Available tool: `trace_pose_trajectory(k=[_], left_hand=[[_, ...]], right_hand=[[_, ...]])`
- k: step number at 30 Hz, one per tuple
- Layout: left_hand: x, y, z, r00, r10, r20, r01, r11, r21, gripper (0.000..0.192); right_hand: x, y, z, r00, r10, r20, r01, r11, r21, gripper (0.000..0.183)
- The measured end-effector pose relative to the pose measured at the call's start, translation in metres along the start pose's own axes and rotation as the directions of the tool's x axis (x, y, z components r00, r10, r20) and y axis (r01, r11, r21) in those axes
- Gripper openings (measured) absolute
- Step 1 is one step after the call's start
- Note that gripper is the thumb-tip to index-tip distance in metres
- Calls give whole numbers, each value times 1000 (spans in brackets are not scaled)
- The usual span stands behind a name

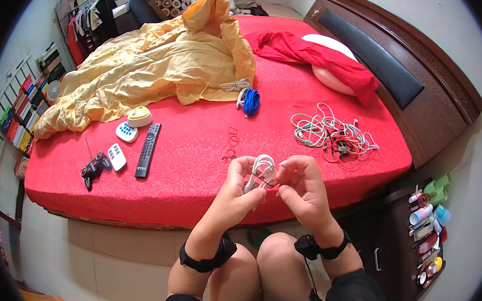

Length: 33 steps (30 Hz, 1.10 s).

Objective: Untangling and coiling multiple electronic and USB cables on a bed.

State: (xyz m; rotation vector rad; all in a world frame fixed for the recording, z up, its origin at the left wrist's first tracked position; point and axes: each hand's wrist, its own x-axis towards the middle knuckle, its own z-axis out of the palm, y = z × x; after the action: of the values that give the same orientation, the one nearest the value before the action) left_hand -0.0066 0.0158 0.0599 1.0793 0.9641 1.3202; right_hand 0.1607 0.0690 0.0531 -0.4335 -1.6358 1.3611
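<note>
My left hand [244, 188] holds a coiled white cable [263, 165] above the bed's near edge. A thin dark tie [264, 179] crosses the coil. Close at its right, my right hand [304, 186] has its thumb and fingers curved near the end of the tie; whether they pinch it is unclear. Just beyond my hands, several thin dark ties [232, 139] lie in a line on the red bedsheet [190, 154]. Farther back are a blue cable bundle [251, 103] and a white cable bundle [235, 85]. A tangle of white, red and black cables [328, 131] lies to the right.
On the left lie a black remote control [148, 151], a small white remote [116, 157], a game controller [95, 168] and two white devices. A yellow blanket [154, 68] covers the back left. A dark cabinet [374, 225] with cosmetics stands at the right.
</note>
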Motion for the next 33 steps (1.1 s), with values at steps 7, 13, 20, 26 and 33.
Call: trace_pose_trajectory(k=[7,13,20,26,33], left_hand=[[2,-21,0,989,150,-3,-148,978,144,51],[0,-15,-1,997,73,4,-72,979,193,42],[-2,-12,2,1000,-13,-9,14,996,94,33],[3,-23,0,986,168,-22,-164,980,112,34],[2,-15,3,997,53,-50,-54,998,-25,32]], right_hand=[[3,1,5,999,-37,2,36,975,-217,40],[3,-1,7,1000,-28,10,30,979,-202,39],[5,-1,6,995,-95,8,91,918,-386,40],[8,-5,11,987,-158,27,152,873,-464,39],[7,-3,8,995,-103,-12,92,929,-359,38]])
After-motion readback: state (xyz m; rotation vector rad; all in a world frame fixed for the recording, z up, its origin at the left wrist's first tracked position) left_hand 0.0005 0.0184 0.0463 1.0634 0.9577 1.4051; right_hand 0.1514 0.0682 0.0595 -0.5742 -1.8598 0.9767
